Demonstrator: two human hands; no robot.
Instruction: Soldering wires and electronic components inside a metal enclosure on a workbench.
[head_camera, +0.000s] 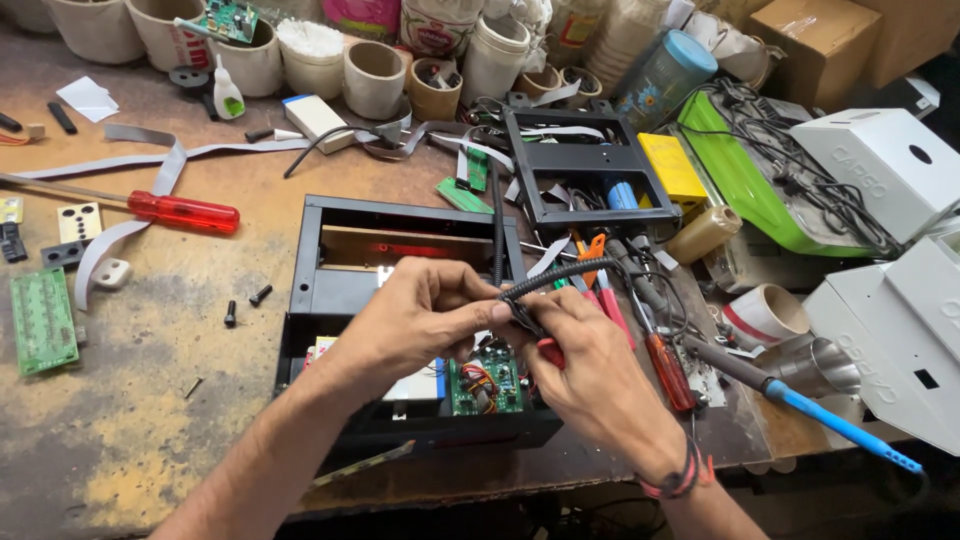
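Left hand (425, 315) pinched coiled black cable (560, 275); right hand (585, 355) gripped red-handled cutter (548, 352) at cable end, above green circuit board (487, 385) at 6 o'clock of open black enclosure (400, 250). Cable looked not yet joined; enclosure unclosed.

An electronics repair workshop: the worn, stained table (150, 340) is littered with a red-handled screwdriver (180, 211), a green circuit board (42, 322) at the left edge, grey ribbon cable (150, 160), loose screws (245, 305), a blue-handled soldering iron (800, 405) at lower right and an opened black device case (400, 300) at the centre.
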